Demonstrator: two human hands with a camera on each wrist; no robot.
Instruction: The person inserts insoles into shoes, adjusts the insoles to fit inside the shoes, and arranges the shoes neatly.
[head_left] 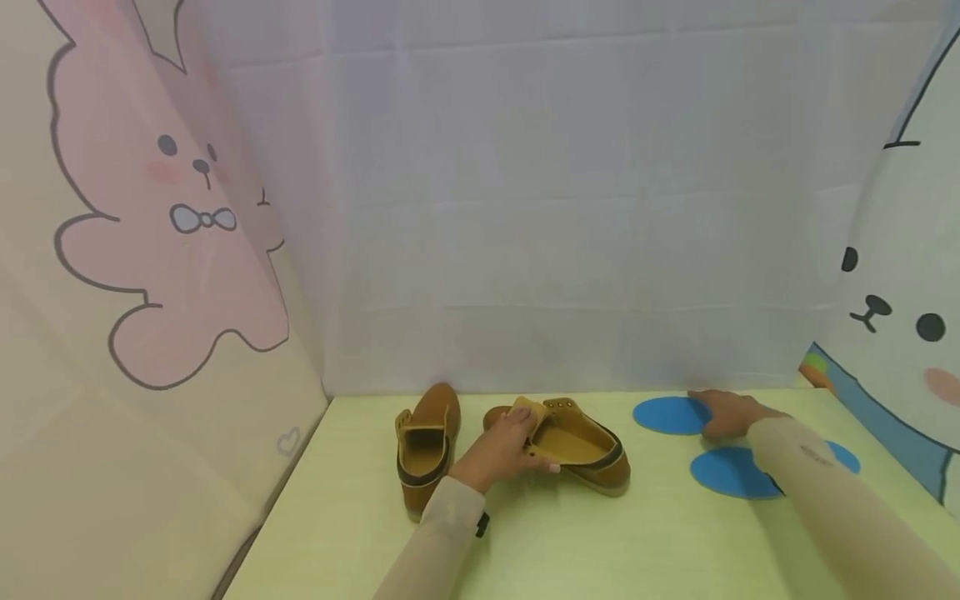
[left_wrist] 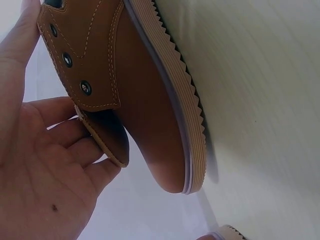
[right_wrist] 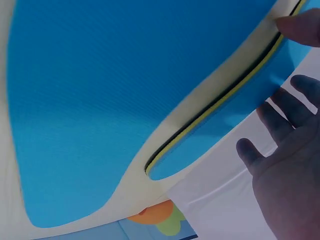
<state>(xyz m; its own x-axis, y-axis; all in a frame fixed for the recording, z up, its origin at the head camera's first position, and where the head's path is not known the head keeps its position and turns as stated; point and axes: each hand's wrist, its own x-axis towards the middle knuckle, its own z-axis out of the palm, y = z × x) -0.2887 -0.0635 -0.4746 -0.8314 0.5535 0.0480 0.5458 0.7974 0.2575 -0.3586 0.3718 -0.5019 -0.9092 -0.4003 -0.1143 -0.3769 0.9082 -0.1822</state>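
Note:
A brown lace-up shoe (head_left: 581, 439) without laces lies at an angle on the table. My left hand (head_left: 502, 450) grips it around the opening; in the left wrist view, the fingers curl behind the raised tongue (left_wrist: 111, 142) and the thumb lies by the eyelet flap (left_wrist: 75, 55). Its mate, another brown shoe (head_left: 435, 410), stands to the left of that hand. Over on the right, my right hand (head_left: 735, 414) holds the far blue insole (head_left: 670, 415) by its edges, thumb on the near side and fingers on the far side. A second blue insole (head_left: 731, 471) lies closer, partly hidden under the right forearm.
Both pairs of items lie on a pale yellow table (head_left: 600, 550). A whitish curtain (head_left: 570, 208) hangs directly behind its back edge. Cloth with a pink rabbit (head_left: 127, 208) borders the left side, and a white cartoon animal (head_left: 907, 275) is on the right.

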